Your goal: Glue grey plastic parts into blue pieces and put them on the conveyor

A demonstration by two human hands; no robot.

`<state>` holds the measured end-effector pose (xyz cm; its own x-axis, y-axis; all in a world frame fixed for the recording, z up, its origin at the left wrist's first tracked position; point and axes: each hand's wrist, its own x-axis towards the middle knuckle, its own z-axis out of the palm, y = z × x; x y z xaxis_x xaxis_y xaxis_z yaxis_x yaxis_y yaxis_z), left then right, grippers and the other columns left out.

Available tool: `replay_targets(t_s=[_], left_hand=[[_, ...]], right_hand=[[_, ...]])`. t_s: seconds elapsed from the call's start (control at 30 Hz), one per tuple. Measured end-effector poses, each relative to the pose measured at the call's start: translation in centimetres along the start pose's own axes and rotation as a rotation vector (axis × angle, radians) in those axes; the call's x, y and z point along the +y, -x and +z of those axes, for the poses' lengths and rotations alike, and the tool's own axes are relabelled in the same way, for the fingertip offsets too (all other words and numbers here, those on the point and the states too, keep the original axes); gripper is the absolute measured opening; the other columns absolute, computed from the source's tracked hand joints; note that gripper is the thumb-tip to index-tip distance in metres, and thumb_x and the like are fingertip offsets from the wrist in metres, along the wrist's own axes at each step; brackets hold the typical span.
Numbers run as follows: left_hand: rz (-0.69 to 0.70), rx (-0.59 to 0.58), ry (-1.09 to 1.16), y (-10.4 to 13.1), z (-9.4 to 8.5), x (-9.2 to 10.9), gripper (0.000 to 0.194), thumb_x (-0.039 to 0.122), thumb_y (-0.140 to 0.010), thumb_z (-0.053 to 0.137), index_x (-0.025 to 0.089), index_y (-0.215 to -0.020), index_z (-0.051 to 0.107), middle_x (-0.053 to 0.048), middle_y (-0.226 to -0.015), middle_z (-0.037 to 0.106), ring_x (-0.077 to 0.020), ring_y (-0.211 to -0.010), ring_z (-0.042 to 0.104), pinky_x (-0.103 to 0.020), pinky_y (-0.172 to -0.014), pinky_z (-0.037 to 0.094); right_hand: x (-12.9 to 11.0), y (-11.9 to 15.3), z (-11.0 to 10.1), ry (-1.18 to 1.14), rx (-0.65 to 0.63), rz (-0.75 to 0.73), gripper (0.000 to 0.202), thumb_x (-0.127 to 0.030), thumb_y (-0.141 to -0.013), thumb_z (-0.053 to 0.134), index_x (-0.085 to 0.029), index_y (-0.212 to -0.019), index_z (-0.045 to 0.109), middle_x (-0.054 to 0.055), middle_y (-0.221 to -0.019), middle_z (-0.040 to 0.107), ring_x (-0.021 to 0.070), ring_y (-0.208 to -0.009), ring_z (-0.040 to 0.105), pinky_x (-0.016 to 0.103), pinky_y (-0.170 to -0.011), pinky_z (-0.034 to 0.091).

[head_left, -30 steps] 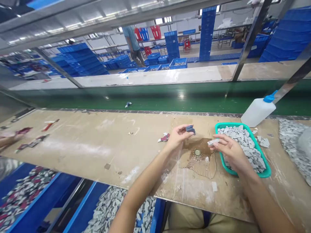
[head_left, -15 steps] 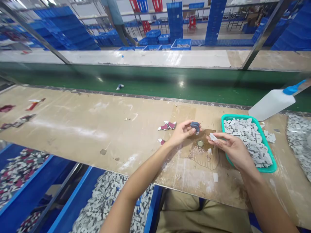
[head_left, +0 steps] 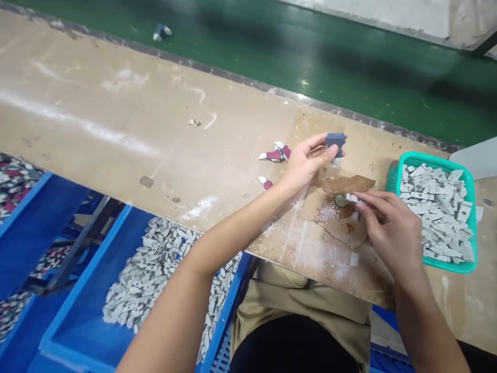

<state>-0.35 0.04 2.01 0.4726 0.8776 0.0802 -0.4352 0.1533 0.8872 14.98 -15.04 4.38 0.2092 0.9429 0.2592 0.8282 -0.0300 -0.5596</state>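
Apparently, a light grey piece (head_left: 352,198) meets the rim of a small round cap (head_left: 340,200)

The right hand (head_left: 390,228) pinches the light grey piece between thumb and fingertips, its free end at the cap's three o'clock edge; touching or just above, I cannot tell. Take the cap as the clock's centre from here on. At eleven to twelve o'clock, the left hand (head_left: 310,163) grips a notched blue-grey block (head_left: 335,144), thumb on the near face, lifted off the worktop (head_left: 233,176).

The step in hand looks to be bringing the piece's end to the cap. The next move, I judge, calls for a light, steady pinch, with the block kept clear.

Under the cap lies a stained cardboard scrap (head_left: 345,237), its torn edge toward six. Farther out, a green mesh basket (head_left: 470,223) of similar grey pieces stands at three, with a white container (head_left: 477,158), cut off by the view, just beyond. Maroon-and-white pieces (head_left: 275,155) lie at ten o'clock, a blue crate (head_left: 79,305) of grey pieces sits below at eight, and a green surface (head_left: 248,57) runs past twelve.
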Motion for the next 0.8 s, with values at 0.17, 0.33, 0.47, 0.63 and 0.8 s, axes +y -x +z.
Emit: replay_targets(t_s=[0.17,0.33,0.47,0.63,0.8], left_hand=[[-0.026,-0.016,-0.013,0.0,0.2,-0.3,0.03,0.04,-0.084,0.075,0.021,-0.107,0.074,0.0,-0.106,0.074,-0.0184,-0.106,0.071,-0.032,-0.095,0.055],[-0.071,0.002,0.008,0.2,0.8,0.3,0.016,0.022,-0.091,0.067,0.015,-0.104,0.071,0.0,-0.1,0.072,-0.0194,-0.107,0.071,-0.034,-0.097,0.055],[-0.105,0.004,0.001,0.1,1.0,0.9,0.012,0.016,-0.092,0.064,0.01,-0.101,0.07,-0.004,-0.102,0.072,-0.0228,-0.111,0.069,-0.034,-0.096,0.055],[-0.127,-0.04,-0.062,0.2,0.9,1.0,0.009,0.022,-0.093,0.064,0.017,-0.097,0.071,0.004,-0.097,0.071,-0.0185,-0.115,0.068,-0.025,-0.093,0.053],[-0.09,-0.054,-0.023,0.6,1.1,1.4,0.008,0.015,-0.093,0.062,0.012,-0.091,0.069,0.003,-0.086,0.068,-0.0192,-0.11,0.069,-0.027,-0.093,0.053]], right_hand=[[-0.1,0.1,0.4,0.075,0.0,-0.05,0.021,-0.029,-0.094,0.064,-0.028,-0.109,0.078,0.003,-0.092,0.078,0.0199,-0.08,0.072,0.033,-0.071,0.057],[0.0,0.3,0.7,0.053,-0.02,-0.049,0.021,-0.026,-0.093,0.065,-0.035,-0.109,0.078,0.0,-0.091,0.079,0.0211,-0.079,0.073,0.035,-0.069,0.056],[-0.1,0.3,1.0,0.114,-0.041,-0.063,0.021,-0.025,-0.094,0.064,-0.034,-0.107,0.078,-0.001,-0.09,0.079,0.021,-0.08,0.074,0.034,-0.067,0.055],[-0.1,0.3,1.1,0.191,-0.054,-0.085,0.021,-0.024,-0.096,0.062,-0.033,-0.105,0.078,-0.001,-0.087,0.079,0.0197,-0.078,0.074,0.032,-0.062,0.052],[-0.1,0.3,1.2,0.211,-0.048,-0.098,0.021,-0.023,-0.095,0.062,-0.032,-0.106,0.078,0.0,-0.089,0.079,0.0202,-0.079,0.074,0.032,-0.06,0.05]])
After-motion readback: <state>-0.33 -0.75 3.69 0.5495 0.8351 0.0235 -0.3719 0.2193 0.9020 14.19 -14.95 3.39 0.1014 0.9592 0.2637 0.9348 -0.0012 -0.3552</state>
